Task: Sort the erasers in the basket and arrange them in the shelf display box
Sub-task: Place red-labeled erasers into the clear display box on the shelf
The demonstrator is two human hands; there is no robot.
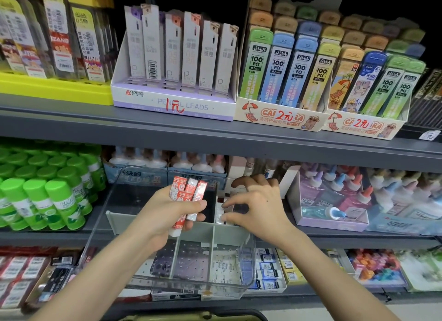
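Observation:
My left hand (165, 215) grips a bunch of red-and-white wrapped erasers (189, 196), held upright above the clear display box (248, 263). The box juts out from the middle shelf and has grey dividers (196, 229) making several compartments. My right hand (257, 205) reaches into the back right compartment, its fingers curled round small white and dark erasers (220, 211) lying there. Part of those erasers is hidden under the fingers. The front compartments show only the perforated floor. A strip of the basket rim (191, 317) shows at the bottom edge.
Green glue sticks (47, 196) stand left of the box and glue bottles in a purple carton (334, 201) right of it. Pencil lead boxes (177, 57) fill the shelf above. The lower shelf holds boxed erasers (267, 270) and other stationery.

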